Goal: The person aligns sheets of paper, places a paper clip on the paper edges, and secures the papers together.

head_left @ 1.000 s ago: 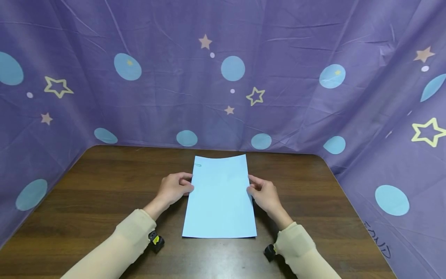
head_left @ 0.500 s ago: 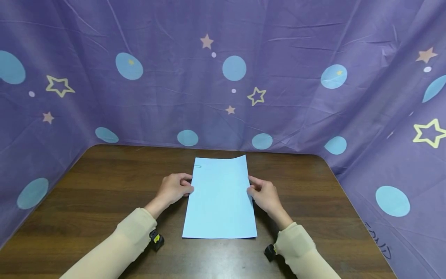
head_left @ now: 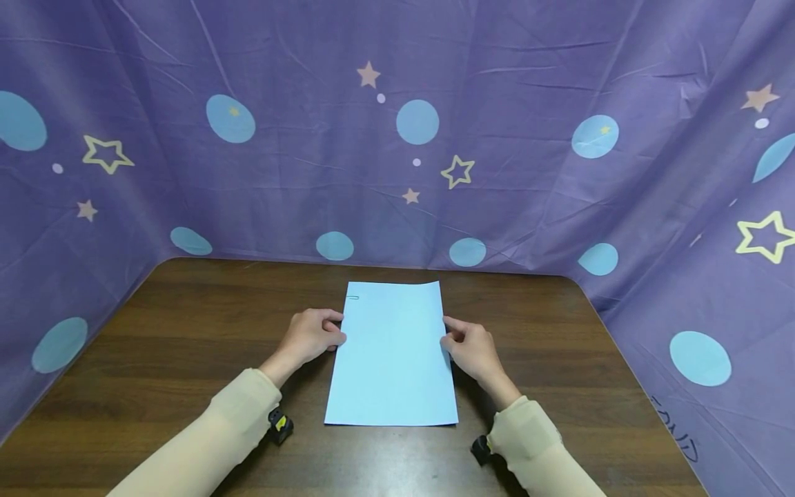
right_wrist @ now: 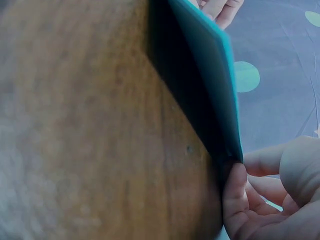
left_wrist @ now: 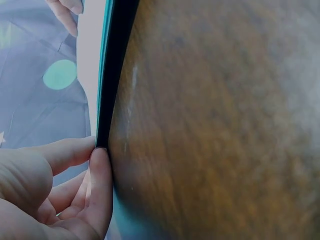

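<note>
A light blue sheet of paper (head_left: 394, 359) lies on the brown table between both hands, its short sides at the far and near ends. At its far left corner sits a small green paper clip (head_left: 353, 297). My left hand (head_left: 312, 333) pinches the left long edge between thumb and fingers; in the left wrist view that edge shows thin layers. My right hand (head_left: 470, 346) pinches the right long edge at about the same height. In the right wrist view, the paper's edge (right_wrist: 227, 60) stands slightly above the wood, over a dark shadow. The fingertips beneath are partly hidden.
The brown wooden table (head_left: 205, 331) reaches back to a purple curtain (head_left: 509, 172) with blue spots and stars, which closes off the back and sides. Small black devices are strapped at the left wrist (head_left: 281, 426) and right wrist (head_left: 481, 450).
The paper's far edge, raised and curved earlier with its right corner up, has come down and now looks nearly straight. Both hands have stayed in almost the same place.
</note>
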### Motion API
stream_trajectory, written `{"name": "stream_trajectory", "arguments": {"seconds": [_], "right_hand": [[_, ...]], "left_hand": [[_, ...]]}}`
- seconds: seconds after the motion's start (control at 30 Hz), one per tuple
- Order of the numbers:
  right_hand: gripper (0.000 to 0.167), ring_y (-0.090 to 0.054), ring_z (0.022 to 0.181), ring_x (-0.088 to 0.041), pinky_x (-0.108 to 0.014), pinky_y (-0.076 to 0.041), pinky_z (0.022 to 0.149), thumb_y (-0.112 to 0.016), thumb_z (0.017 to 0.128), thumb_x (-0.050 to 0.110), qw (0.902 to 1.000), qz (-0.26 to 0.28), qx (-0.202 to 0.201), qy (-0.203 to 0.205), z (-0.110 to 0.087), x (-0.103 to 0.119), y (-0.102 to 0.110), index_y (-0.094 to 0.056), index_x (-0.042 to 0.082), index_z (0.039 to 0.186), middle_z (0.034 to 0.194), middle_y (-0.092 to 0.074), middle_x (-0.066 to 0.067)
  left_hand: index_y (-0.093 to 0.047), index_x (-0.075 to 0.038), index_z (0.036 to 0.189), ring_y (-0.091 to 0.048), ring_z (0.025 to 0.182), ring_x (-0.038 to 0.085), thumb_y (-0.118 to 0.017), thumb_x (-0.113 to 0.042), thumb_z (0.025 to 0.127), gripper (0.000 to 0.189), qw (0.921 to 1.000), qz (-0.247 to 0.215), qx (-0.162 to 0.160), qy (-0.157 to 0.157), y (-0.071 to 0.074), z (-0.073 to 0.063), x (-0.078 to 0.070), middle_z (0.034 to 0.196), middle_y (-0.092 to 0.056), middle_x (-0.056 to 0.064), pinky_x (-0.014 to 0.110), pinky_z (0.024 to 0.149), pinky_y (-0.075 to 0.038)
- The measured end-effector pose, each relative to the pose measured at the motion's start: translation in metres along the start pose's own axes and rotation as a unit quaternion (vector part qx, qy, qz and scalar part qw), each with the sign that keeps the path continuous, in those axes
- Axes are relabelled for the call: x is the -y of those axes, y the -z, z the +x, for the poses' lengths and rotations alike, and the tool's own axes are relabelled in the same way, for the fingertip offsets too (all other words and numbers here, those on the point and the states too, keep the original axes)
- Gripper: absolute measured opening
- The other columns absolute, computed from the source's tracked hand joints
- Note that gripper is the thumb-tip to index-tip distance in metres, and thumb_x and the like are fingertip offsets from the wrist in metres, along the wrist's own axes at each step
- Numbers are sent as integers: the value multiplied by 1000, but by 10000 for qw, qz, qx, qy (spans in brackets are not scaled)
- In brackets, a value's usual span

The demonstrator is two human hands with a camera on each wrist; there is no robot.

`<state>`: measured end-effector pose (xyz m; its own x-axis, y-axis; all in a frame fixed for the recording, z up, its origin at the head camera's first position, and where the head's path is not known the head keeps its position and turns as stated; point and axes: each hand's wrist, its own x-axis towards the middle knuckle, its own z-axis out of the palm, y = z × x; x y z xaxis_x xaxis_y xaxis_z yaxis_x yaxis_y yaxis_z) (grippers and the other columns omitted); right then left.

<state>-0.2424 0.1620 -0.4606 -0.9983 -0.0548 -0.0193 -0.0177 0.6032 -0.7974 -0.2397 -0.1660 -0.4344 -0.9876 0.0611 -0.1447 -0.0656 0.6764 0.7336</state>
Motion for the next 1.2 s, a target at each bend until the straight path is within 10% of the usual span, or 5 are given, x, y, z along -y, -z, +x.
{"name": "stream_trajectory", "arguments": {"seconds": [1.2], "right_hand": [[48,-40,58,-13,-29,-39,57,-68,98,9,9959,-843,334,46,5,4,0,-64,3,145,68,-51,-1]], "left_hand": [[-70,0,135,-68,72,15,-77,-10,92,45,9999,148,-40,-68,0,1,2,85,-73,2,29,64,-51]]}}
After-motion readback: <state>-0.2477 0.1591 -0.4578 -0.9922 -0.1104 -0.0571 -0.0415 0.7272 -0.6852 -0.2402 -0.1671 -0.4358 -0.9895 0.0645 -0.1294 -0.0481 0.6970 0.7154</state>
